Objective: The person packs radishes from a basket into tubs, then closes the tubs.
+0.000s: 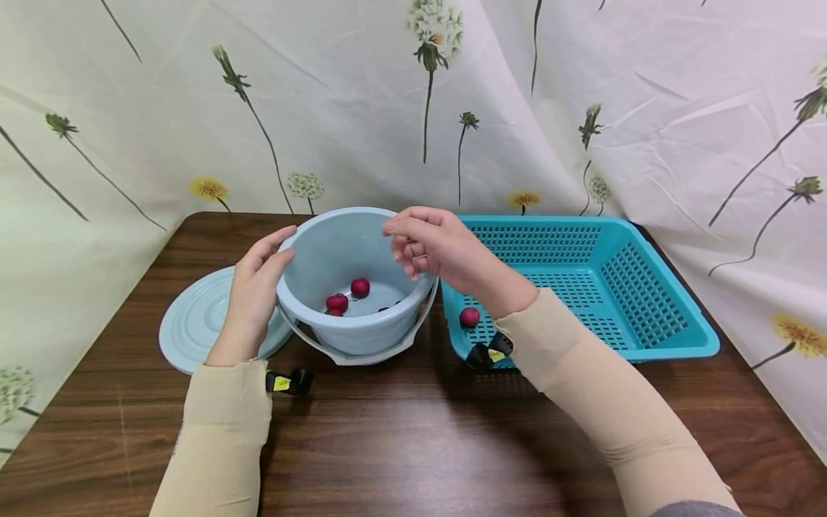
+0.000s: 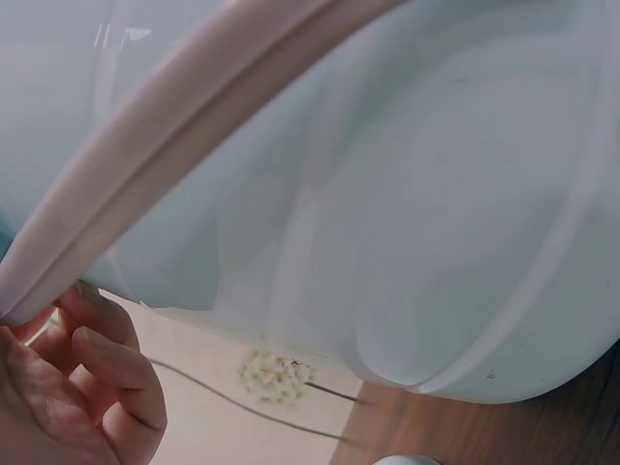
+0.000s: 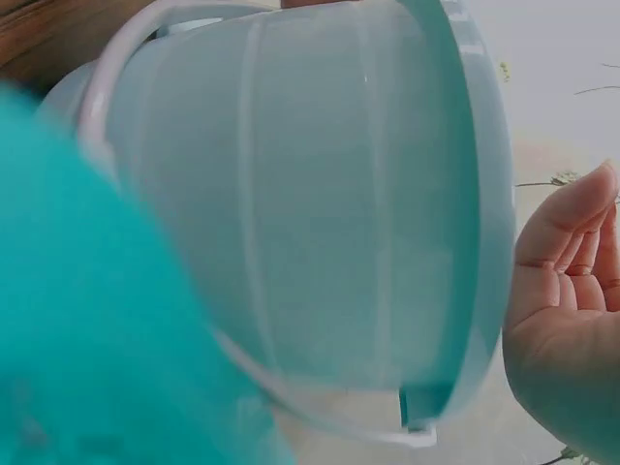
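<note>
A light blue bucket [image 1: 349, 334] stands upright with several red radishes [image 1: 360, 288] on its bottom. My left hand [image 1: 253, 291] holds the bucket's left rim, thumb over the edge; its curled fingers also show beside the pale handle [image 2: 145, 145] in the left wrist view. Above the right side of the opening hovers my right hand [image 1: 429, 244], fingers loosely bent, with nothing visible in them. In the right wrist view, that hand sits just past the bucket's rim. One more radish [image 1: 469, 317] lies in the near left corner of the turquoise basket [image 1: 678, 345].
Left of the bucket, a round light blue lid [image 1: 194, 323] lies on the dark wooden table [image 1: 388, 445], partly behind the left forearm. The basket, with slotted walls, stands right of the bucket under the right forearm. Behind the table hangs a flower-printed cloth [image 1: 362, 108].
</note>
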The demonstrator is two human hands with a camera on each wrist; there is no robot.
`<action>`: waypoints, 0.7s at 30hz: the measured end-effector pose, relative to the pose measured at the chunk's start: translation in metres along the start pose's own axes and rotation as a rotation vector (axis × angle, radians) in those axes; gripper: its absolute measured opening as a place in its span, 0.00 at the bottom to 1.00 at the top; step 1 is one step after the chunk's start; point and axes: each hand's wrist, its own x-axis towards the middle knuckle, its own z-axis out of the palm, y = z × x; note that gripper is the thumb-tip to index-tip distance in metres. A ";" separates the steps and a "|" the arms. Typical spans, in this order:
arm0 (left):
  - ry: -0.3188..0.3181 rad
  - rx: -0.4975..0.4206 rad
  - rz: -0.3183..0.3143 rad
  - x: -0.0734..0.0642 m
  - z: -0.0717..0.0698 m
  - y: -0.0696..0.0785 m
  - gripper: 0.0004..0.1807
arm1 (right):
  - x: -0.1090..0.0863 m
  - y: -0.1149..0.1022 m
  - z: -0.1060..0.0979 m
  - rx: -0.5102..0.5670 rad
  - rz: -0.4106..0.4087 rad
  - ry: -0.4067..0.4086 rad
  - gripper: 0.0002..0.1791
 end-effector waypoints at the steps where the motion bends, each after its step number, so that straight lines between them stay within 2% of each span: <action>1: 0.000 0.000 0.001 0.000 0.000 0.000 0.25 | -0.002 0.000 -0.002 -0.005 -0.003 0.009 0.08; 6: -0.001 -0.001 0.007 0.001 0.000 -0.001 0.25 | -0.011 -0.003 -0.012 -0.061 0.015 0.048 0.10; 13: -0.003 -0.002 0.006 0.001 0.000 -0.001 0.25 | -0.019 -0.005 -0.027 -0.216 0.075 0.043 0.11; 21: -0.003 -0.004 0.019 -0.001 0.001 0.000 0.25 | -0.019 0.004 -0.064 -0.418 0.125 0.031 0.13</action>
